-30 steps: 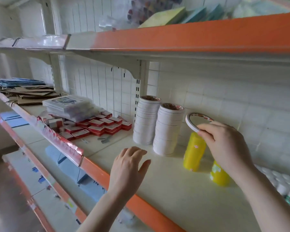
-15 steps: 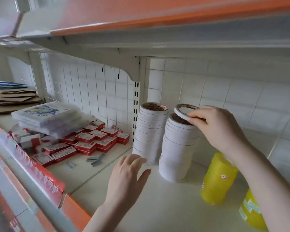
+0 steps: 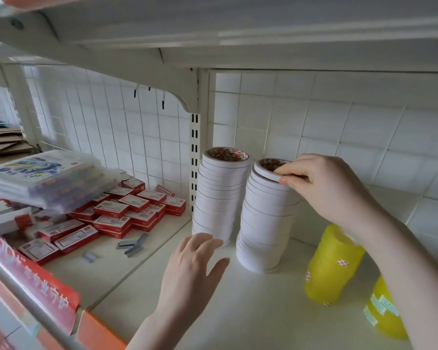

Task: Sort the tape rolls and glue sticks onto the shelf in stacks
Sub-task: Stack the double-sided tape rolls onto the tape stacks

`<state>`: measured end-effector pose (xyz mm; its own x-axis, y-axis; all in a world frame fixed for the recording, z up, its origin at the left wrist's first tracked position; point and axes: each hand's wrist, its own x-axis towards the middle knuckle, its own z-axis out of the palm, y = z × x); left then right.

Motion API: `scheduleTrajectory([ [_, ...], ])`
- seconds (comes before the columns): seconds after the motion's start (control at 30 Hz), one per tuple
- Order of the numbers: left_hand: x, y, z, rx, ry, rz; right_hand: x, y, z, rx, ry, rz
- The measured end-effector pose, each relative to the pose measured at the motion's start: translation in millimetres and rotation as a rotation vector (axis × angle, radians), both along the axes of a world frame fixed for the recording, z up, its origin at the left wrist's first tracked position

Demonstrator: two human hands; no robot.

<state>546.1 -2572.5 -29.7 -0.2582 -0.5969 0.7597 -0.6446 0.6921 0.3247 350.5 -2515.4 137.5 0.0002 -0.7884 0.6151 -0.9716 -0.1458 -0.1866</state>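
Two tall stacks of white tape rolls stand on the cream shelf point(image 3: 238, 311): a left stack point(image 3: 219, 195) and a right stack point(image 3: 264, 223). My right hand point(image 3: 326, 188) pinches a thin white tape roll point(image 3: 266, 170) that lies slightly askew on top of the right stack. My left hand point(image 3: 192, 269) hovers low in front of the left stack with fingers spread and nothing in it. Two yellow stacks of tape point(image 3: 333, 266) point(image 3: 383, 314) stand to the right, partly hidden by my right forearm.
Red-and-white staple boxes point(image 3: 116, 215) and loose staple strips point(image 3: 134, 245) lie on the left shelf section, under flat clear packs point(image 3: 48, 180). An upper shelf point(image 3: 238, 29) hangs close overhead. A slotted upright point(image 3: 194, 157) stands behind the left stack.
My right hand has carried the thin tape roll from above the yellow stacks leftward and set it down on top of the right white stack. The camera has moved closer and lower.
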Motion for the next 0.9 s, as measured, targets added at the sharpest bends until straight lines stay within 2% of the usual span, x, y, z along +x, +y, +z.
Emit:
scheduleTrajectory([
  [0.33,3,2,-2,0.058,-0.031,-0.013,2,0,-1,0.037,0.067,-0.053],
  [0.57,4,5,1,0.103,-0.059,-0.016,4,-1,-2,0.03,0.001,-0.015],
  [0.77,4,10,7,0.121,-0.07,0.008,-1,0,-11,-0.107,0.017,0.069],
  [0.9,7,18,12,0.111,-0.072,0.029,-10,12,-15,-0.214,0.046,0.007],
])
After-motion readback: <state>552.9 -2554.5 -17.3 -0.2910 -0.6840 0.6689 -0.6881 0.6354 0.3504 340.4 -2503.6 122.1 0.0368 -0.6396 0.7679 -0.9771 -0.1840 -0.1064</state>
